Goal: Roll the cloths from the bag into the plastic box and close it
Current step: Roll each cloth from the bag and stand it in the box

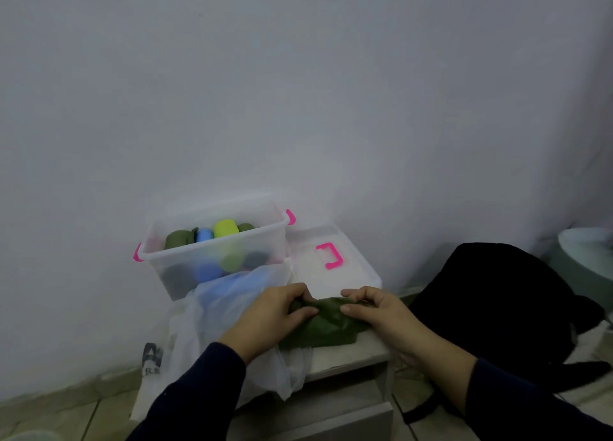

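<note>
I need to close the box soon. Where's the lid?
The lid lies flat right of the box, against the wall, just beyond the right hand.

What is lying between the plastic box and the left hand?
In the head view, the translucent plastic bag lies between the plastic box and the left hand.

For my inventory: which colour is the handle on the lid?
Bright pink handle on the clear lid, in the head view.
</note>
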